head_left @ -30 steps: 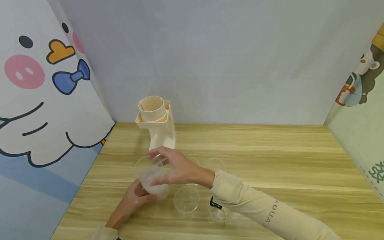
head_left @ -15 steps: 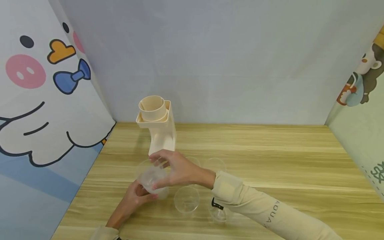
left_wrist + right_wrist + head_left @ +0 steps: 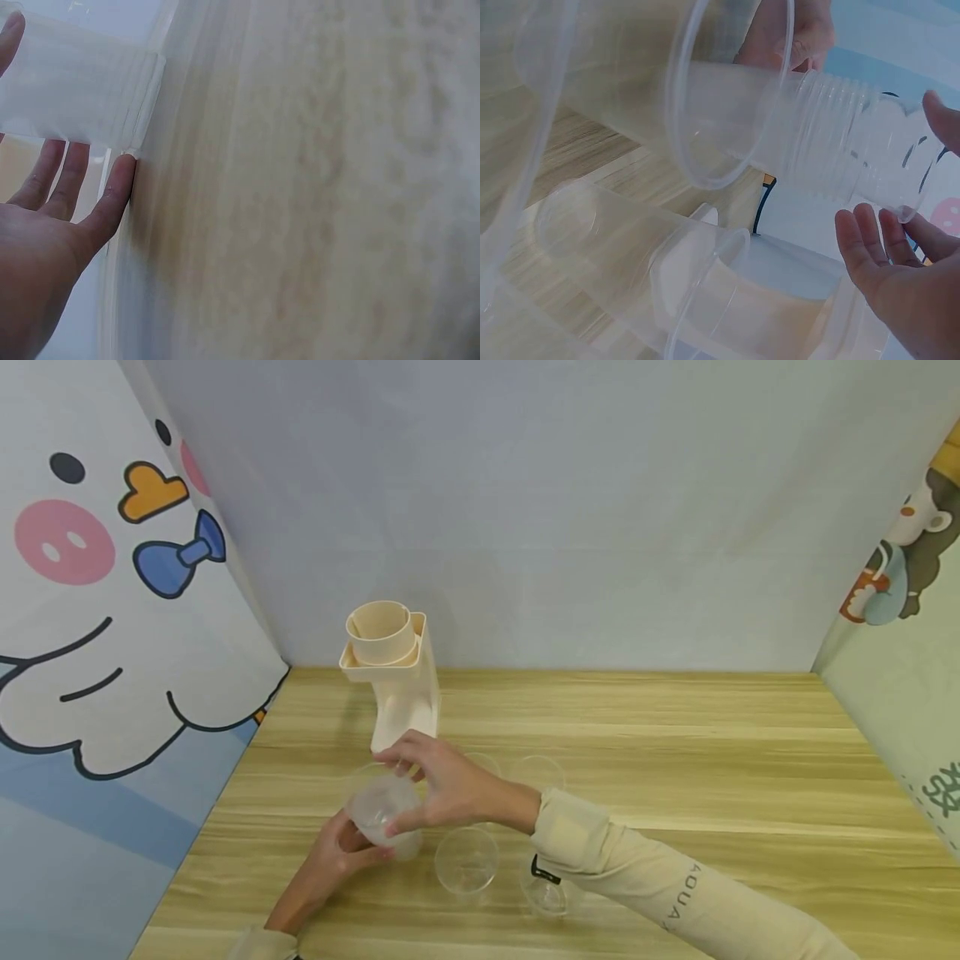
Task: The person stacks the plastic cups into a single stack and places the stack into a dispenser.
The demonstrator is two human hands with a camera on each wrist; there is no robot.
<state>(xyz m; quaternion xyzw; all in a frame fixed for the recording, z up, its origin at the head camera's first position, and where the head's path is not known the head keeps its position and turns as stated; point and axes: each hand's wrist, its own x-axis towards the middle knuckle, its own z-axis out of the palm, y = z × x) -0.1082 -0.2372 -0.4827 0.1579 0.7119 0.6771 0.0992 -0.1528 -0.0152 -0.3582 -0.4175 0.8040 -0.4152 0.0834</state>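
A stack of clear plastic cups [image 3: 382,810] stands toward the left of the table. My left hand [image 3: 326,864] grips it low down, thumb on the near side and fingers partly hidden behind. In the left wrist view, fingers [image 3: 71,176] lie along the frosty stack. My right hand [image 3: 457,789] reaches across and holds the stack's upper end between thumb and fingertips. The right wrist view shows a clear plastic cup [image 3: 896,154] rising past the ridged rims, with the fingertips right at its end.
A cream dispenser-like stand [image 3: 408,702] with a round ring on top is behind the hands. Several clear cups stand to the right, including a front cup [image 3: 467,860] and a back cup [image 3: 543,770]. A printed curtain [image 3: 60,635] borders the left side.
My right hand has shifted very slightly right, with its thumb further over the stack. The clear rim behind the stack shows less and lies a little further right. My left hand holds steady.
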